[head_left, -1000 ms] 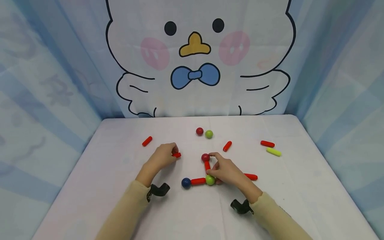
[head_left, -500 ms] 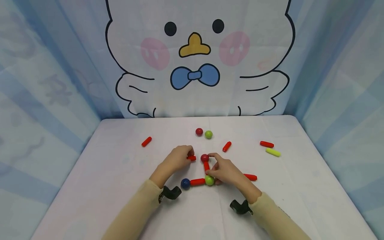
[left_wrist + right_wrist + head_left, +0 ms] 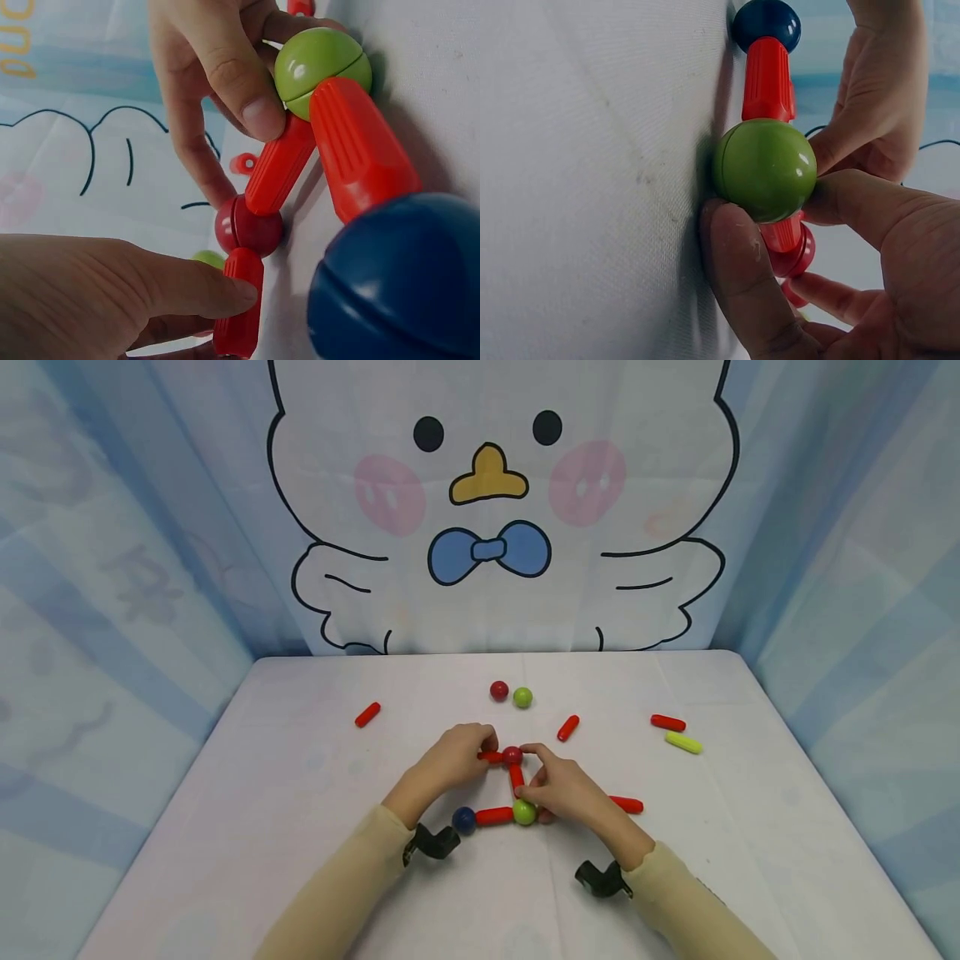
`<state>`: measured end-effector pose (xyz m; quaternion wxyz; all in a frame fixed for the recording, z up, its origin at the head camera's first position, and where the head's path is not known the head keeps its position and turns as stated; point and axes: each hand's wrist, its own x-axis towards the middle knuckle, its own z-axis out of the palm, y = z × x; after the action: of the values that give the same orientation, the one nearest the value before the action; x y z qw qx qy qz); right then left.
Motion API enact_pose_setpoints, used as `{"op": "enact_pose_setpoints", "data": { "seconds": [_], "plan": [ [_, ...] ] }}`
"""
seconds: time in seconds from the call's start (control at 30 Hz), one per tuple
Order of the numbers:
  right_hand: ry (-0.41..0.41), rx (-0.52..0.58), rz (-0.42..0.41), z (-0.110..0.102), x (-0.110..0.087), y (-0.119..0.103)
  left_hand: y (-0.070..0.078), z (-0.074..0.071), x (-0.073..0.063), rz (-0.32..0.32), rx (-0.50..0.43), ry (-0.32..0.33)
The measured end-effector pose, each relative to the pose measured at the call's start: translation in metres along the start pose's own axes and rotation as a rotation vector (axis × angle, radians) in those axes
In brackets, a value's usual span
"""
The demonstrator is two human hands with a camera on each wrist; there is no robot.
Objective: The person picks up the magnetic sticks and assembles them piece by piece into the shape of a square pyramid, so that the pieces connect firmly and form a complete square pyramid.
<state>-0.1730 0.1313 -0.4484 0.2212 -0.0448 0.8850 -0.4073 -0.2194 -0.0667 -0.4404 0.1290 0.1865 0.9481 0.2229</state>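
My left hand [image 3: 453,756] pinches a red toy rod [image 3: 240,300] between thumb and fingers. The rod's far end meets a red ball [image 3: 512,755]. From that ball another red rod [image 3: 281,169] runs to a green ball [image 3: 524,812], and a further red rod [image 3: 494,816] joins the green ball to a blue ball [image 3: 464,820]. My right hand [image 3: 562,785] holds this joined ball-and-rod piece: the thumb is on the rod, the index fingertip touches the red ball, and other fingers bear on the green ball in the right wrist view.
On the white table [image 3: 225,860], a loose red ball [image 3: 498,691] and green ball [image 3: 522,697] lie at the back. Red rods lie at left [image 3: 367,715], back centre [image 3: 568,728] and right [image 3: 667,722], with a yellow-green rod [image 3: 683,742]. Another red rod [image 3: 627,804] lies beside the right wrist.
My left hand has moved right with its red rod, from apart to meeting the red ball. The right hand keeps its hold on the joined piece.
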Motion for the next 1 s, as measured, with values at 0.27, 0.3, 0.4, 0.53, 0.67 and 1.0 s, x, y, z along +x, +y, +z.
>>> {"op": "enact_pose_setpoints", "data": {
  "seconds": [0.27, 0.3, 0.4, 0.53, 0.67, 1.0],
  "plan": [
    [0.0, 0.004, 0.013, 0.002, 0.001, 0.001, -0.004, -0.003, 0.0, -0.014, -0.019, -0.038],
    [-0.001, 0.005, 0.013, 0.002, 0.001, 0.001, -0.004, -0.004, -0.001, -0.018, -0.015, -0.046],
    [-0.003, 0.004, 0.011, 0.002, 0.001, 0.001, -0.004, -0.008, -0.002, -0.022, 0.03, -0.075],
    [-0.001, 0.007, 0.008, 0.002, 0.001, 0.002, -0.001, -0.013, 0.0, 0.0, 0.123, -0.095],
    [0.005, 0.01, 0.012, 0.002, 0.002, 0.004, 0.0, -0.014, 0.009, 0.017, 0.164, -0.071],
    [0.006, 0.007, 0.017, 0.001, 0.001, 0.003, 0.003, -0.009, 0.042, 0.11, 0.366, -0.027]
  ]
}}
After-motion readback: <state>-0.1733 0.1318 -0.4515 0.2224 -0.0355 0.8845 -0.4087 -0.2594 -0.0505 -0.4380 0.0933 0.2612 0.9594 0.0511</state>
